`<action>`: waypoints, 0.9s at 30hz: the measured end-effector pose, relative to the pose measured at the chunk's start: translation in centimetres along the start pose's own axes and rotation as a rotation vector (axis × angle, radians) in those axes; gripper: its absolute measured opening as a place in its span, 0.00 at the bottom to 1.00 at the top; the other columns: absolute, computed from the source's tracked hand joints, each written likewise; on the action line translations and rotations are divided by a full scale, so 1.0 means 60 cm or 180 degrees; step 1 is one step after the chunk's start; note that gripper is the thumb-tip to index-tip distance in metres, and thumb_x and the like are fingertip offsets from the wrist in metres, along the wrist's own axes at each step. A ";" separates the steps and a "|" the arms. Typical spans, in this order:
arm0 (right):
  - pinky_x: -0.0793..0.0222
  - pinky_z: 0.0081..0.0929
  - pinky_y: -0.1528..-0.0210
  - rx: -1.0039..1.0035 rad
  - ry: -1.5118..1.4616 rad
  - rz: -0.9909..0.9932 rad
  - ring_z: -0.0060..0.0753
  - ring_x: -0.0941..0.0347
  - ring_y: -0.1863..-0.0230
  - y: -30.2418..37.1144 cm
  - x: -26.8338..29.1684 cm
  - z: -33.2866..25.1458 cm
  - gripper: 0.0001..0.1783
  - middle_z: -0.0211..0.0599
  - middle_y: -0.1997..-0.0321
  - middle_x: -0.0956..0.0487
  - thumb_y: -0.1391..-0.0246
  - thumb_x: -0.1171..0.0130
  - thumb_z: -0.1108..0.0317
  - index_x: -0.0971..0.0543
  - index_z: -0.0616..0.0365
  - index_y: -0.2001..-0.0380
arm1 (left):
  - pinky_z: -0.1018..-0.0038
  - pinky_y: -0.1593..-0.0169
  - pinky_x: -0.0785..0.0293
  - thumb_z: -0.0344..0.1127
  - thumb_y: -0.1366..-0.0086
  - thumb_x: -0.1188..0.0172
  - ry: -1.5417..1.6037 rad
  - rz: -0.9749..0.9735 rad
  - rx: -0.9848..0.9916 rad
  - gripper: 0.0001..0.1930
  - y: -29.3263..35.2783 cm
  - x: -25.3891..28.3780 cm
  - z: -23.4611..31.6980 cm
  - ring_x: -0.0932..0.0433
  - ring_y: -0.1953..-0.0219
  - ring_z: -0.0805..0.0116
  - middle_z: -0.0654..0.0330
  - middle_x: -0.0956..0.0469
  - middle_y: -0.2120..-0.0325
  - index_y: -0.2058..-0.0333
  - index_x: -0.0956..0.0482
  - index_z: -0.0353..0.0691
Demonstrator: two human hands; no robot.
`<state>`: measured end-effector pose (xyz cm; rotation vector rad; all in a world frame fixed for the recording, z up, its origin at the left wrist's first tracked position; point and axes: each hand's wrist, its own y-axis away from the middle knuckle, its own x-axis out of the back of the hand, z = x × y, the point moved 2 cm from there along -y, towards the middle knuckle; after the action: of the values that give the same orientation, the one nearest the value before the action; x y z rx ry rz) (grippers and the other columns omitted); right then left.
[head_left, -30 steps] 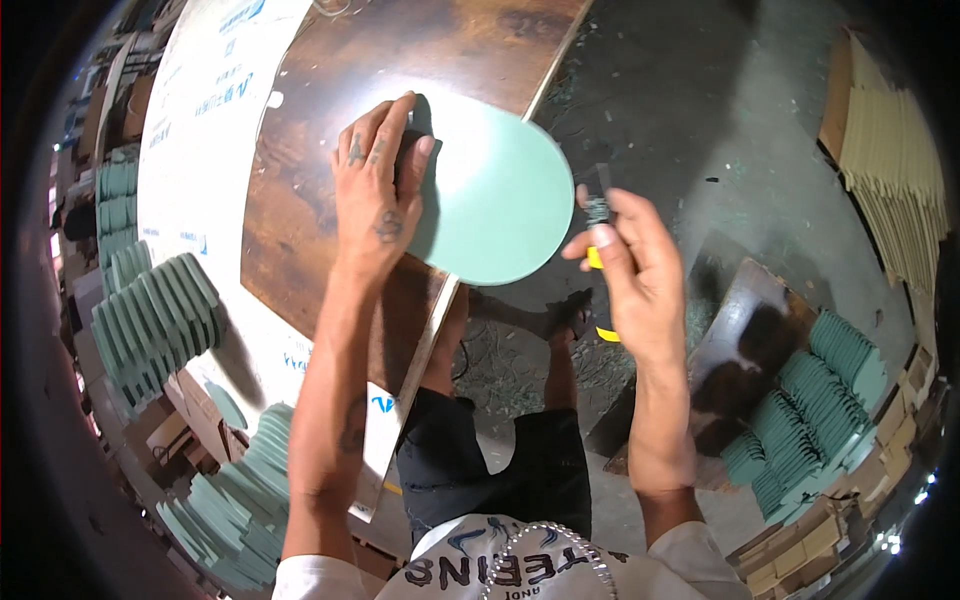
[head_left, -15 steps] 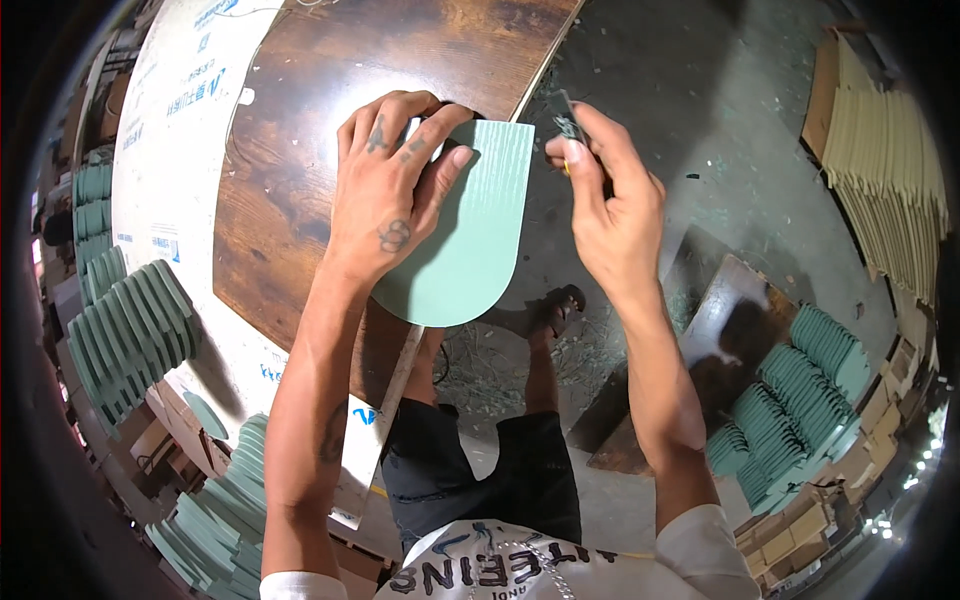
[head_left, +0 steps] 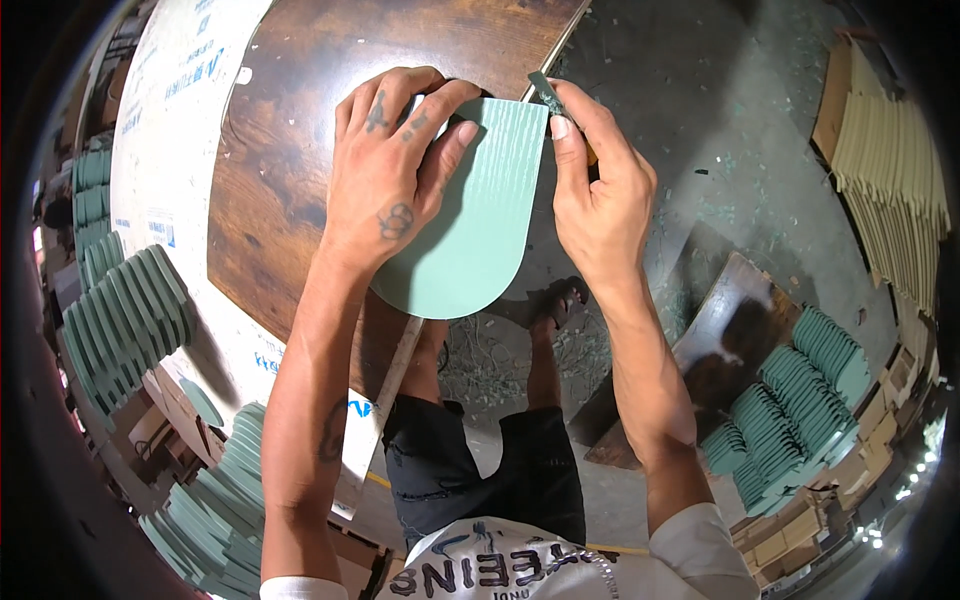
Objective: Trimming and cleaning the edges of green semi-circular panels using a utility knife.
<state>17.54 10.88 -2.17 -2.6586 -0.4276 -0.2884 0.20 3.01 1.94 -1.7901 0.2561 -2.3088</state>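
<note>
A light green panel (head_left: 465, 245), rounded at the near end and straight at the far end, juts over the brown wood-grain board's edge. My left hand (head_left: 390, 170) grips its left side, thumb on the ribbed upper face and fingers curled at the far edge. In my right hand (head_left: 600, 185) is a small flat-bladed trimming knife (head_left: 545, 92), pinched between thumb and forefinger, with green shavings on it. A bit of its yellow-orange handle shows by the palm. The blade is at the panel's far right corner; whether it touches cannot be told.
The brown wood-grain board (head_left: 280, 190) lies on a white printed sheet (head_left: 165, 130). Stacked green pieces (head_left: 130, 320) stand at left; more green stacks (head_left: 790, 410) sit at lower right. Yellowish stacked pieces (head_left: 890, 180) are at far right. Green shavings litter the grey floor (head_left: 740, 190).
My right hand has moved left and up, bringing the knife from beside the panel to its far right corner. My left hand and the panel have shifted slightly farther away.
</note>
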 end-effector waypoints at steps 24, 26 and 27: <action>0.26 0.32 0.57 0.0523 0.0725 -0.0402 0.37 0.21 0.56 0.160 0.022 -0.060 0.28 0.39 0.55 0.17 0.41 0.40 0.77 0.18 0.40 0.39 | 0.58 0.45 0.31 0.43 0.31 0.36 -0.0025 0.0383 -0.0173 0.13 0.001 -0.006 -0.014 0.26 0.50 0.53 0.60 0.23 0.53 0.50 0.18 0.52; 0.27 0.32 0.55 0.0269 0.0615 -0.0563 0.37 0.21 0.55 0.198 0.029 -0.080 0.26 0.39 0.54 0.17 0.40 0.41 0.75 0.19 0.44 0.38 | 0.57 0.46 0.30 0.43 0.30 0.37 -0.0021 0.0366 -0.0123 0.13 -0.003 -0.006 -0.007 0.26 0.50 0.52 0.57 0.23 0.53 0.49 0.18 0.50; 0.27 0.31 0.56 0.0192 0.0496 -0.0639 0.36 0.21 0.55 0.191 0.031 -0.087 0.28 0.41 0.52 0.16 0.41 0.42 0.80 0.19 0.48 0.38 | 0.57 0.46 0.29 0.43 0.28 0.39 -0.0029 0.0341 -0.0074 0.14 -0.003 -0.005 -0.003 0.26 0.50 0.51 0.54 0.23 0.53 0.48 0.18 0.49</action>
<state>22.48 -0.85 -1.38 -2.5147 -0.6428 -0.5313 0.07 3.29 1.63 -1.7522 0.3694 -2.2326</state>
